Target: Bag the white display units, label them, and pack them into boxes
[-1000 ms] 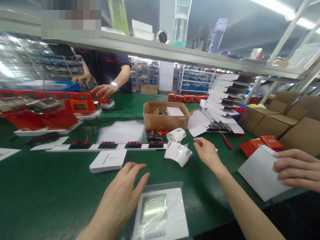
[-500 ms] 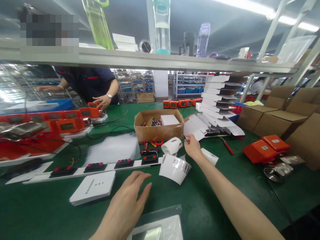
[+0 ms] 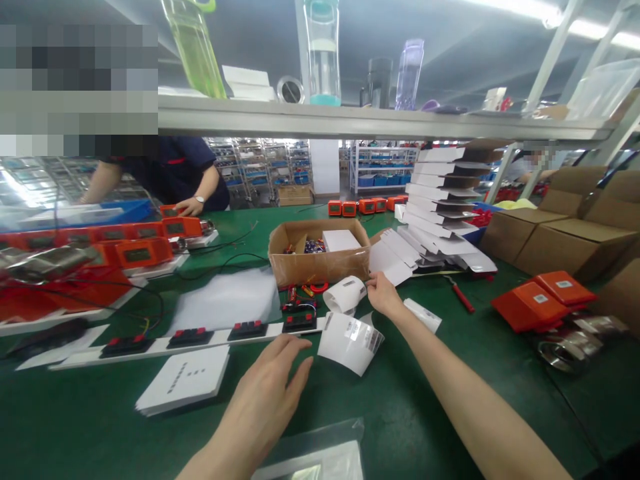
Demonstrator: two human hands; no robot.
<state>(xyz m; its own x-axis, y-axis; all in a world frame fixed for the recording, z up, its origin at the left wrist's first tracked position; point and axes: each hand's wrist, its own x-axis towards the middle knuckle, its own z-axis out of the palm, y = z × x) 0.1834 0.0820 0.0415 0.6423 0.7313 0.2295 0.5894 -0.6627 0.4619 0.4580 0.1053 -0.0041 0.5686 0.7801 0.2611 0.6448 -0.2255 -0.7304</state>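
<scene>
My right hand point(image 3: 384, 295) reaches far across the green table point(image 3: 410, 407) and its fingers pinch the lowest flat white carton point(image 3: 391, 261) of a leaning stack of such cartons point(image 3: 440, 213). My left hand point(image 3: 265, 400) hovers open, fingers stretched, over the table near a curled sheet of barcode labels point(image 3: 350, 341). A second label roll point(image 3: 344, 293) lies just left of my right hand. A white device in a clear bag point(image 3: 320, 460) shows at the bottom edge, below my left hand.
An open brown box point(image 3: 320, 257) with small parts stands behind the labels. A white strip of red-and-black terminals point(image 3: 200, 337), a white booklet point(image 3: 183, 380), orange devices point(image 3: 537, 300) and brown cartons point(image 3: 555, 233) lie around. A person's hand point(image 3: 190, 207) works across the table.
My right hand moved forward from the label rolls to the bottom carton of the stack. The view tilted up, so the bagged device slid to the bottom edge. Another person's hand holding a white sheet left the view.
</scene>
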